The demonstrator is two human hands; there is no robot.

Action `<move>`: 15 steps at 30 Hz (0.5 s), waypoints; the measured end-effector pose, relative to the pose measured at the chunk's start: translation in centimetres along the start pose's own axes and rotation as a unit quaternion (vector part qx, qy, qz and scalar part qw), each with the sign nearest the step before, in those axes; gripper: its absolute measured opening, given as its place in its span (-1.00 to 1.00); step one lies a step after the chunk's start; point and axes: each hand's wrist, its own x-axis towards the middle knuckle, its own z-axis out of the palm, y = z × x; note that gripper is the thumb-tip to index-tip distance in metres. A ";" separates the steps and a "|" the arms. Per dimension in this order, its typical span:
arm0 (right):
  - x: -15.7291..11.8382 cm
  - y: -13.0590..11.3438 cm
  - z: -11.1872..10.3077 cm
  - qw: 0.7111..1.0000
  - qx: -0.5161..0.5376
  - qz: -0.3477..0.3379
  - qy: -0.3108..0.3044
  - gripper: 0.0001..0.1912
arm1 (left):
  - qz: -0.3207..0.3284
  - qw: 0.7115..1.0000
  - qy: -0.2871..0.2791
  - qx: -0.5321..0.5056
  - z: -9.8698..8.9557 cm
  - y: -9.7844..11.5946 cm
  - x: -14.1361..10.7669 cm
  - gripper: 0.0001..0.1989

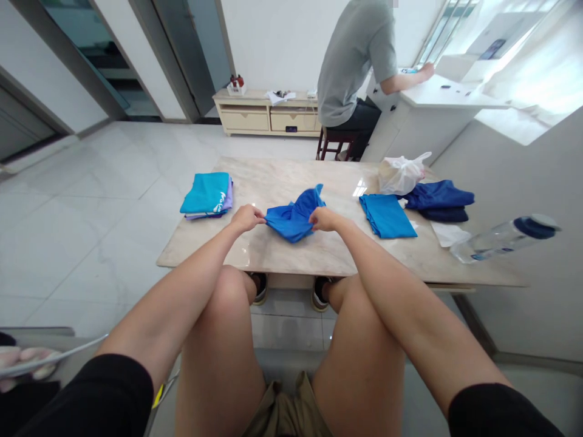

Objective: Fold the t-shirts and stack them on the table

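"What are the hands doing?"

"The left hand (247, 218) and the right hand (323, 220) are both nearly closed, each pinching one side of a crumpled bright blue cloth garment (294, 217) between thumb and fingers."

"Where does that garment lie?"

"On a pale veined marble table (255, 252), just in from the middle of its near edge."

"What's toward the left?"

"Near the left edge, a folded turquoise shirt (206, 193) sits on a lilac garment (227, 197)."

"And the right?"

"A flat folded blue shirt (387, 216), then dark navy clothes (437, 195) beside a white plastic bag (401, 175) toward the far right corner. A clear water bottle with a navy cap (503, 241) lies by the right edge."

"Anyone else?"

"Beyond the table, a person in a grey T-shirt (350, 67) sits on a dark wooden stool (334, 142), one hand on a white counter (437, 91)."
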 end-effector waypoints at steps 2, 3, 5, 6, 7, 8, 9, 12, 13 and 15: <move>-0.9 1.0 0.1 0.997 0.027 0.050 -0.049 -0.83 | -0.002 1.000 -0.024 0.004 -0.1 -1.1 -0.3 -0.90; -1.3 1.3 -0.1 0.996 0.034 0.068 -0.041 -0.86 | 0.003 0.999 -0.037 0.007 -0.2 -1.5 -0.4 -0.88; -1.8 1.4 -0.9 0.996 0.032 0.086 0.003 -0.92 | 0.029 0.995 -0.091 0.018 -0.3 -1.8 -0.8 -0.81; -2.0 1.4 -1.4 0.995 0.028 0.097 0.024 -0.93 | 0.046 0.991 -0.125 0.024 -0.2 -1.8 -1.0 -0.79; -2.1 1.3 -1.8 0.993 0.023 0.109 0.046 -0.91 | 0.062 0.985 -0.159 0.030 0.1 -1.7 -1.4 -0.77; -2.1 1.1 -2.2 0.989 0.018 0.124 0.073 -0.87 | 0.077 0.978 -0.189 0.035 0.5 -1.4 -1.7 -0.76; -2.0 1.0 -2.5 0.984 0.017 0.141 0.108 -0.81 | 0.089 0.975 -0.202 0.031 1.1 -1.1 -1.9 -0.75; -1.6 0.7 -2.8 0.963 0.035 0.175 0.201 -0.74 | 0.110 0.983 -0.149 -0.013 2.6 0.3 -1.8 -0.79; -1.4 0.7 -2.7 0.961 0.044 0.174 0.210 -0.76 | 0.111 0.987 -0.113 -0.029 2.9 0.8 -1.3 -0.80; -1.1 0.8 -2.3 0.970 0.052 0.157 0.181 -0.78 | 0.099 0.992 -0.027 -0.078 3.0 1.5 -0.1 -0.81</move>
